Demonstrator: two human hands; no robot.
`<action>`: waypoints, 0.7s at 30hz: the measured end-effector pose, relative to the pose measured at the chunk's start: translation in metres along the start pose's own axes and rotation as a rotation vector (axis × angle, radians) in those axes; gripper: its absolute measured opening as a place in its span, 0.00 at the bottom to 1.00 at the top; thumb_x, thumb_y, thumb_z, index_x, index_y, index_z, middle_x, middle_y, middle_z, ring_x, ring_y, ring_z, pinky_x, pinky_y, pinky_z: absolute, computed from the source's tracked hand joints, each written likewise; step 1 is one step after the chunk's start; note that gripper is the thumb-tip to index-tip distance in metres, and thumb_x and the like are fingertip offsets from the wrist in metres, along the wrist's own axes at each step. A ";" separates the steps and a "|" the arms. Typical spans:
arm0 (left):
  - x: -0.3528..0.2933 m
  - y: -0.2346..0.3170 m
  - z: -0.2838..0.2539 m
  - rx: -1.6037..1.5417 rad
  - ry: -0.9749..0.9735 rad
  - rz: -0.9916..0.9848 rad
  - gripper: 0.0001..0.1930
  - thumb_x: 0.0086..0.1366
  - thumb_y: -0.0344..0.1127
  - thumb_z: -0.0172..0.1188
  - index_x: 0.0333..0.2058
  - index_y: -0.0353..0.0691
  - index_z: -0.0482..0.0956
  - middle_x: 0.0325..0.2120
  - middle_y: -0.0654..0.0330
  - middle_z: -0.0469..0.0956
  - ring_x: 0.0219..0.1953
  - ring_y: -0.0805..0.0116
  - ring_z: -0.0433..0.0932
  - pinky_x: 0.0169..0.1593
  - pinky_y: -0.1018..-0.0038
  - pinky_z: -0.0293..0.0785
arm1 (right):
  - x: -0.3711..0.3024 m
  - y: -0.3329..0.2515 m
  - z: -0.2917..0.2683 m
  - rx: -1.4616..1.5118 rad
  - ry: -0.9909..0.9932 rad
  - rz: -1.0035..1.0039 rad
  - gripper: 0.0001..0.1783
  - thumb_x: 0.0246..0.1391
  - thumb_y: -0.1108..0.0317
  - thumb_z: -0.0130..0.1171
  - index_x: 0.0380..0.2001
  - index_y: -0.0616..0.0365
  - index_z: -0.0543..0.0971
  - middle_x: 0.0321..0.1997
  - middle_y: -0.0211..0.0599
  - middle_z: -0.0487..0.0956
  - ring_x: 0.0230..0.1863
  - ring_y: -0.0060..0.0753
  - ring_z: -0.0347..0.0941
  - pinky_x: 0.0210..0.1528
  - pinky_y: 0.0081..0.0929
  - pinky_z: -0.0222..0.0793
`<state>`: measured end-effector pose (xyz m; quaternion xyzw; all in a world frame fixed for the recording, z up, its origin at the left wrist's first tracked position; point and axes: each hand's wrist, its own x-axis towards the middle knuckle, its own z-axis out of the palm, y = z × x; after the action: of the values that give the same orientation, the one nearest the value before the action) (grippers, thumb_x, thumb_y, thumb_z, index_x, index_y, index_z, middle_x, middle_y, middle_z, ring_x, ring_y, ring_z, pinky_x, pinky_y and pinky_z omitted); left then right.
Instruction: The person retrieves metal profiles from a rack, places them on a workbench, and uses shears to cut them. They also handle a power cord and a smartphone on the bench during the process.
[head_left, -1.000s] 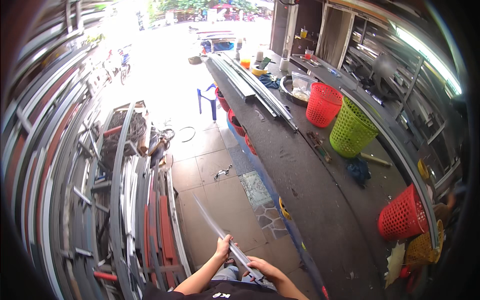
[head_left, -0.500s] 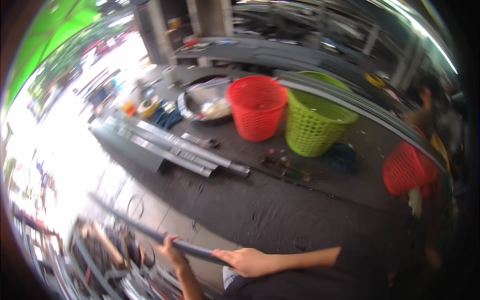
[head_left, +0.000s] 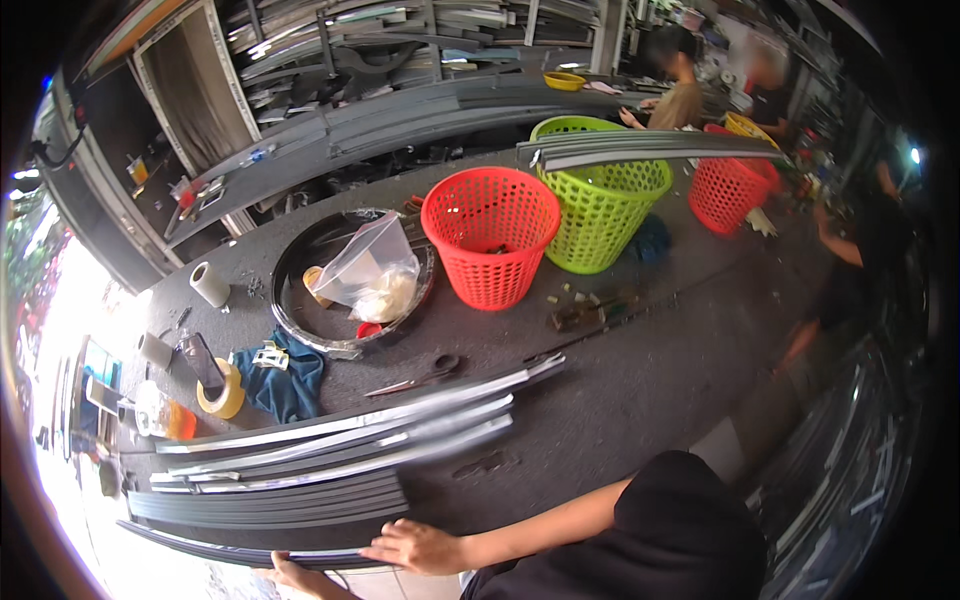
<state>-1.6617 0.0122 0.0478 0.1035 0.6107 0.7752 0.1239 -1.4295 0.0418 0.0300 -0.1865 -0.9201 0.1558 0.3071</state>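
Head view: the left hand [head_left: 296, 577] holds a long dark strip [head_left: 220, 549] along the worktop's [head_left: 610, 400] near edge; the right hand [head_left: 418, 547] touches its end, grip unclear — seemingly a positioning step, calling next for steady two-handed support.

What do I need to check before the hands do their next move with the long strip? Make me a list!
1. Left hand on the strip: ok, its fingers curl at the edge.
2. Right hand gripping firmly: cannot tell; its fingers are at the strip's near end.
3. Scissors put away: not ok, they lie on the table.
4. Scissors apart from both hands: ok, other bars lie between.
5. Green basket upright: ok, though long bars cross its top.
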 end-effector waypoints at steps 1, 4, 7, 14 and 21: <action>0.017 -0.004 0.006 0.140 0.061 0.075 0.38 0.52 0.26 0.50 0.65 0.28 0.54 0.56 0.41 0.64 0.52 0.53 0.69 0.55 0.63 0.67 | 0.009 -0.002 0.006 -0.028 0.017 0.067 0.31 0.50 0.65 0.58 0.60 0.54 0.72 0.60 0.31 0.71 0.51 0.31 0.65 0.55 0.26 0.60; 0.044 -0.014 0.017 0.373 0.153 0.134 0.31 0.69 0.33 0.52 0.66 0.27 0.51 0.62 0.38 0.60 0.57 0.48 0.66 0.62 0.60 0.63 | 0.037 -0.002 0.020 -0.182 0.156 0.198 0.26 0.51 0.61 0.58 0.56 0.48 0.76 0.71 0.37 0.59 0.58 0.39 0.63 0.59 0.31 0.59; 0.057 -0.021 0.027 0.363 0.151 0.064 0.32 0.73 0.44 0.49 0.64 0.25 0.53 0.61 0.35 0.61 0.56 0.45 0.69 0.59 0.59 0.70 | 0.053 0.002 0.027 -0.168 0.168 0.233 0.24 0.53 0.63 0.56 0.55 0.46 0.77 0.73 0.40 0.56 0.63 0.44 0.61 0.64 0.36 0.59; 0.065 -0.037 0.023 0.559 0.200 0.112 0.41 0.71 0.51 0.50 0.65 0.20 0.44 0.64 0.30 0.49 0.66 0.40 0.55 0.69 0.57 0.55 | 0.054 0.001 0.021 -0.193 0.087 0.211 0.24 0.59 0.64 0.46 0.60 0.48 0.73 0.70 0.42 0.63 0.72 0.42 0.56 0.71 0.46 0.49; 0.054 -0.044 0.005 0.706 0.015 0.156 0.40 0.74 0.49 0.45 0.65 0.17 0.40 0.66 0.29 0.42 0.69 0.41 0.48 0.71 0.58 0.45 | 0.055 -0.007 0.006 -0.275 0.112 0.225 0.21 0.57 0.64 0.56 0.56 0.48 0.77 0.67 0.37 0.69 0.67 0.37 0.63 0.66 0.40 0.56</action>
<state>-1.7082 0.0438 0.0063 0.1807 0.8320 0.5243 0.0166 -1.4754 0.0583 0.0561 -0.3371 -0.8875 0.0512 0.3101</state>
